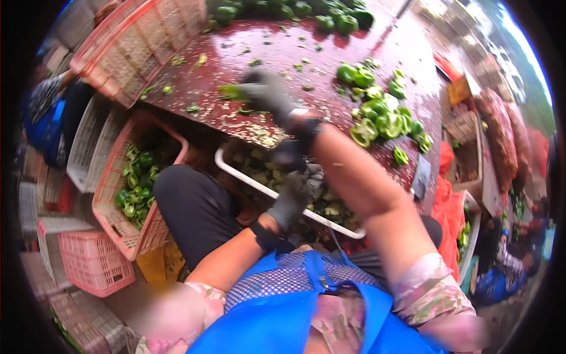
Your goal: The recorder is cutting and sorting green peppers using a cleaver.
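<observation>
My right hand (269, 95), in a grey glove and blurred by motion, reaches over the dark red tabletop (265, 40). A green pepper piece (230, 91) shows at its fingertips and seems gripped there. Nearer my lap, my gloved left hand (292, 197) is curled above a white-rimmed crate (252, 179) of pepper scraps; whether it holds anything is unclear. Pale seeds (261, 132) litter the table's near edge. Right of my right forearm lie cut green bell peppers (387, 117). A wide metal blade (421, 177) rests at the table's right edge.
Whole green bell peppers (340, 20) are heaped at the far side. A pink crate (137, 53) leans at the table's left. Below it, another pink crate (132, 241) holds cut peppers. Filled red mesh sacks (499, 137) stand right. People (46, 119) are at both sides.
</observation>
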Motion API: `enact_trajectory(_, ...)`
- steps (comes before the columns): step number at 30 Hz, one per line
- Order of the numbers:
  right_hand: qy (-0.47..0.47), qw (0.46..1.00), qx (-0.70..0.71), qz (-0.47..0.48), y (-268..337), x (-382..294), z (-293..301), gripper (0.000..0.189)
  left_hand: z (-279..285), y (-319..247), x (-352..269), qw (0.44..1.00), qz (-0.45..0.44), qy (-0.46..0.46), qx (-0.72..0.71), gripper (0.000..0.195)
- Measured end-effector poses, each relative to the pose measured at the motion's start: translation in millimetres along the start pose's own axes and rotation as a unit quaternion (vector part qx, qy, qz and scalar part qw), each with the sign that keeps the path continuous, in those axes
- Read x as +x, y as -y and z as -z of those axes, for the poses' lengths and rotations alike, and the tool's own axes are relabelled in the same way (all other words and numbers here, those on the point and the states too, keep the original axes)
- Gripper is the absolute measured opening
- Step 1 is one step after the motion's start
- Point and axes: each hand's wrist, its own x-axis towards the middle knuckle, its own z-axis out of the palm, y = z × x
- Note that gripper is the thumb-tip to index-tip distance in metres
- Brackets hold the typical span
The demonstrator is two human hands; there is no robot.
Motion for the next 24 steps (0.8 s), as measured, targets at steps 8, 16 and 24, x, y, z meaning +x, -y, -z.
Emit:
enact_trajectory(8, -0.001, 0.856, -0.428, 0.288, 17.6, -37.6, -18.3, 0.050, 5.7, 16.6, -11.4, 0.997, -0.015, -0.026, -0.070, 0.031)
enact_trajectory(16, -0.044, 0.559, -0.826, -0.067, -62.3, -147.8, 179.2, 0.037, -1.4, -36.3, -4.5, 0.971, 0.068, -0.026, -0.227, 0.028)
enact_trajectory(24, -0.199, 0.847, -0.484, 0.087, -67.5, -209.1, 157.1, 0.049, -17.6, -28.7, 15.5, 0.988, 0.018, -0.034, -0.148, 0.051)
